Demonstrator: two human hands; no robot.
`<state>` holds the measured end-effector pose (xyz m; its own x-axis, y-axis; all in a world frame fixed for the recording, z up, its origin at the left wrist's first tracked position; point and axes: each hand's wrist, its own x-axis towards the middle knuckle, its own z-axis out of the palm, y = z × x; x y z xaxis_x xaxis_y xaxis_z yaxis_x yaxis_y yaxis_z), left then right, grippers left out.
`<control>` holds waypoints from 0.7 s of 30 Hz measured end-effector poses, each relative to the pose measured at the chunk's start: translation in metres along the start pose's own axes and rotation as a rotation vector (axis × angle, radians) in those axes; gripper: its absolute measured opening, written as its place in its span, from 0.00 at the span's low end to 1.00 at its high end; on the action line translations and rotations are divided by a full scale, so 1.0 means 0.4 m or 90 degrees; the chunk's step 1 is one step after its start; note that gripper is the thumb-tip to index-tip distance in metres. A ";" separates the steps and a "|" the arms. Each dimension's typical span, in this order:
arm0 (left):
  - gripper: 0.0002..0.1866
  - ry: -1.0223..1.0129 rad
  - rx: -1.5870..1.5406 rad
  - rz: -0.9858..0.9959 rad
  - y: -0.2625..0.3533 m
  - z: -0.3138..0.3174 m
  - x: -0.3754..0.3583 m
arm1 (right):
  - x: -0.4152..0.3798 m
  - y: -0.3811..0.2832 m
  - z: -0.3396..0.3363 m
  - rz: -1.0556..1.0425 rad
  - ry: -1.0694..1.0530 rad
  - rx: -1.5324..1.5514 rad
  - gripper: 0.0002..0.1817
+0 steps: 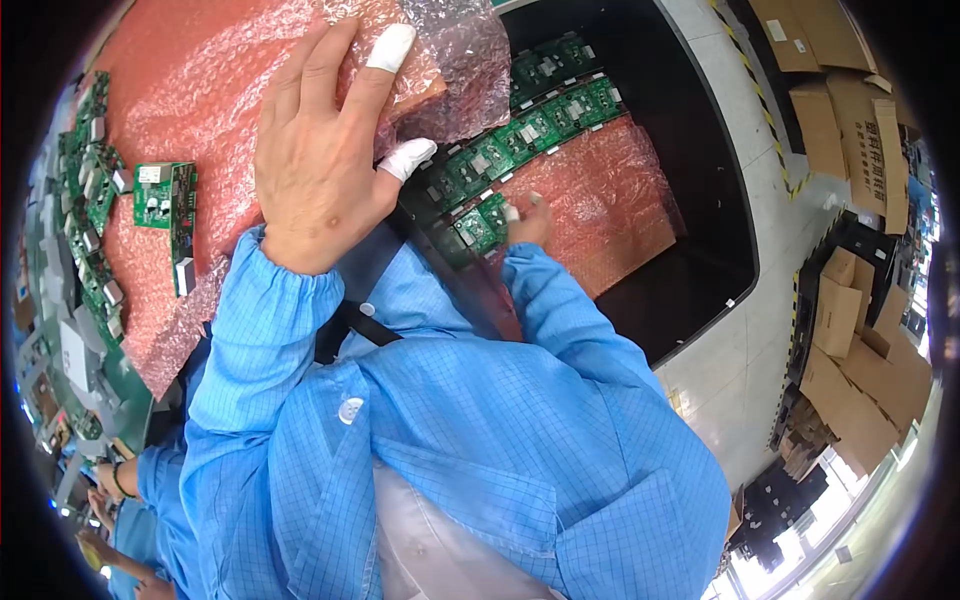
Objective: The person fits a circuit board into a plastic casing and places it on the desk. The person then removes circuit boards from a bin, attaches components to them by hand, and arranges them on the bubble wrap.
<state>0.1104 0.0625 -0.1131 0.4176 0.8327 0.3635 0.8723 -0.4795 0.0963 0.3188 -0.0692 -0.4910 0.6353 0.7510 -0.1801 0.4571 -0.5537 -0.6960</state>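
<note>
My left hand [325,150], with white finger cots on thumb and index finger, lies spread on pink bubble wrap [200,80] that covers the work surface. Its thumb and index finger stand apart over the sheet's edge. Down in a black bin [690,290], my right hand [528,222] has its fingers closed at the edge of a small green circuit board [482,224]; the far fingertips are partly hidden. Beside that board runs a row of green circuit boards [535,132], with another pink bubble wrap sheet [600,200] lying next to it in the bin.
Two circuit boards [155,200] sit on the bubble wrap left of my left hand. More boards [95,210] are piled along the left edge. Cardboard boxes [850,340] stand on the floor at right, behind striped tape. A co-worker's arm [125,478] shows at lower left.
</note>
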 end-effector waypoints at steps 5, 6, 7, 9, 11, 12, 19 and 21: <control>0.39 -0.010 0.010 -0.013 0.023 -0.013 0.009 | -0.104 -0.004 -0.057 0.632 -0.275 0.363 0.18; 0.39 -0.003 0.001 -0.010 0.027 -0.010 0.008 | -0.108 -0.023 -0.050 0.643 -0.308 0.349 0.18; 0.39 0.005 -0.004 -0.010 0.028 -0.008 0.010 | -0.106 -0.041 -0.042 0.637 -0.332 0.306 0.18; 0.39 0.006 -0.016 -0.024 0.033 -0.021 0.010 | -0.099 -0.067 -0.025 0.592 -0.349 0.172 0.18; 0.39 -0.005 -0.036 -0.053 0.049 -0.036 0.013 | -0.092 -0.092 -0.023 0.545 -0.357 0.054 0.18; 0.39 -0.005 -0.037 -0.043 0.043 -0.038 0.013 | -0.091 -0.098 -0.027 0.527 -0.356 0.020 0.18; 0.37 -0.015 -0.056 -0.033 0.034 -0.055 0.009 | -0.096 -0.124 -0.061 0.466 -0.380 -0.066 0.19; 0.37 0.004 -0.060 -0.014 0.028 -0.050 0.007 | -0.094 -0.144 -0.079 0.463 -0.395 -0.059 0.20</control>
<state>0.1163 0.0538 -0.0925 0.3971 0.8417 0.3659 0.8532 -0.4854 0.1907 0.2885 -0.0769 -0.4222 0.3519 0.2548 -0.9007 0.1458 -0.9654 -0.2161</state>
